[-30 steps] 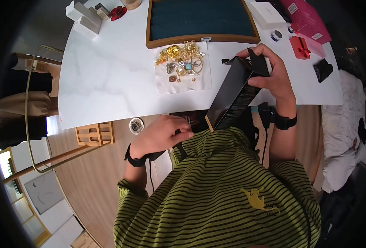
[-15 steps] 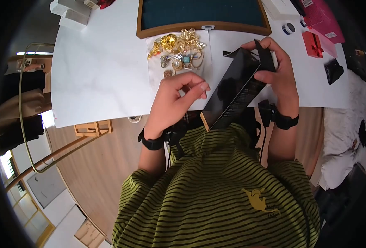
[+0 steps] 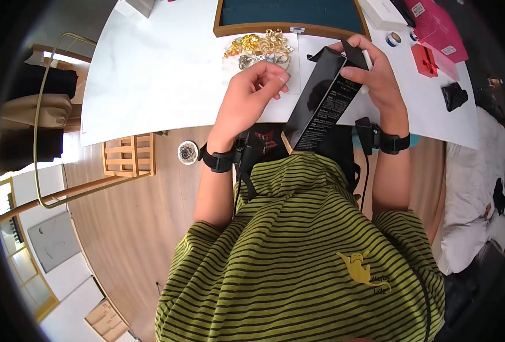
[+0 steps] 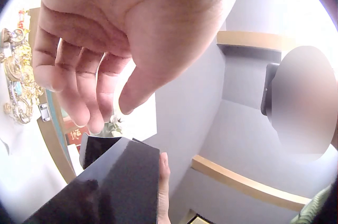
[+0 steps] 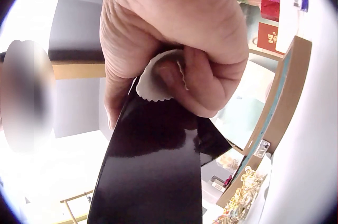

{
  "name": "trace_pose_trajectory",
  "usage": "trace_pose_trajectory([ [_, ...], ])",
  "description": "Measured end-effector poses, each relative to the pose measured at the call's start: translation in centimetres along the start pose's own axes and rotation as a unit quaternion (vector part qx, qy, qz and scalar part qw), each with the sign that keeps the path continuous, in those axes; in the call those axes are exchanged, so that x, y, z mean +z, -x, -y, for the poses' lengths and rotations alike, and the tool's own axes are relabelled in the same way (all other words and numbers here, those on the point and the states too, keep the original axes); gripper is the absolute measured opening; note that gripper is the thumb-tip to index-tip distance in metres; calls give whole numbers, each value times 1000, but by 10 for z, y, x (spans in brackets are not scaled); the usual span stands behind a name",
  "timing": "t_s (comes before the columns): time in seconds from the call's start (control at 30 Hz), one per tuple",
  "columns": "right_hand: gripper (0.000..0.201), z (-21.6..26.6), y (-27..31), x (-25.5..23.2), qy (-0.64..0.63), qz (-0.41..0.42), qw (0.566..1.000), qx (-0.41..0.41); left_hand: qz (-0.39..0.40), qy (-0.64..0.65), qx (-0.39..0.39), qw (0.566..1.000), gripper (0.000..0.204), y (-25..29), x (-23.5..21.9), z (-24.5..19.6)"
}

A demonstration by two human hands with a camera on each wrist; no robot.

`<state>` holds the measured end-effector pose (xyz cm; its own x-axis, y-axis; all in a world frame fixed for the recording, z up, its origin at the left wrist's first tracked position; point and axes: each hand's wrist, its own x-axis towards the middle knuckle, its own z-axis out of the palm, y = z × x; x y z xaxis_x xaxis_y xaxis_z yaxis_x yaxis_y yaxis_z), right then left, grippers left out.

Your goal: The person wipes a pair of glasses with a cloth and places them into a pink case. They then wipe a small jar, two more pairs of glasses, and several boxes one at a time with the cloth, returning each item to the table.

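My right hand (image 3: pixel 384 85) grips a tall, glossy black cardboard box (image 3: pixel 319 105) near its top, where the flaps stand open. The box slants over the table edge, its lower end near my lap. In the right wrist view, the curled fingers of that hand also keep a white piece with a scalloped edge (image 5: pixel 150 86), perhaps a cloth, against the box. My left hand (image 3: pixel 251 98) hovers left of the box, fingers loosely bent and nothing in them. Beyond it, a pile of gold and silver jewellery (image 3: pixel 261 48) lies on a white cloth.
A wooden case (image 3: pixel 264 28) with a dark green lining lies at the table's far side. To the right are a red gift box (image 3: pixel 424 61), a small jar (image 3: pixel 393 39), a black pouch (image 3: pixel 454 96) and a pink bag (image 3: pixel 440 28). A wooden rack (image 3: pixel 128 155) stands below the left edge.
My left hand has risen from near my lap to beside the upper part of the box. My right hand keeps its hold on the box. The head view has shifted.
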<state>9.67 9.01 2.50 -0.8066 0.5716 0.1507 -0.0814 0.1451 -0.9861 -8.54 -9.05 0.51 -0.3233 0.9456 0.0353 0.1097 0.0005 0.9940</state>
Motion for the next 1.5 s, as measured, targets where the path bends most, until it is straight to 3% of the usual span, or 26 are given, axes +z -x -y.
trace_pose_trajectory([
  [0.5,38,4,-5,-2,35,-4,999,7,28,-24,-21,999,21,-20,6,0],
  [0.67,45,-2,-8,-1,-44,-10,999,29,49,9,-66,997,21,-26,13,7],
  [0.73,45,-8,-10,0,-55,-7,998,36,17,53,-54,997,21,-26,19,10],
  [0.87,47,-12,-9,5,-60,-18,995,72,46,61,-75,994,28,-21,20,20],
  [0.93,47,-15,-10,8,-64,-16,997,52,118,41,-120,985,33,-19,15,12],
  [1.0,48,-22,-13,6,-67,-12,996,57,156,42,-95,982,34,-19,15,19],
  [1.07,50,-31,-12,5,-93,10,992,86,151,43,-120,980,37,-18,19,20],
  [1.13,50,-38,-10,7,-119,11,988,95,116,43,-71,990,34,-17,22,26],
  [1.27,51,-49,-7,10,-138,16,985,102,121,55,-76,988,36,-18,19,30],
  [1.4,52,-34,-6,16,-125,-3,984,124,130,24,-91,987,57,-15,20,21],
  [1.5,53,-23,-9,19,-86,-6,992,97,134,17,-121,983,72,-16,22,2],
])
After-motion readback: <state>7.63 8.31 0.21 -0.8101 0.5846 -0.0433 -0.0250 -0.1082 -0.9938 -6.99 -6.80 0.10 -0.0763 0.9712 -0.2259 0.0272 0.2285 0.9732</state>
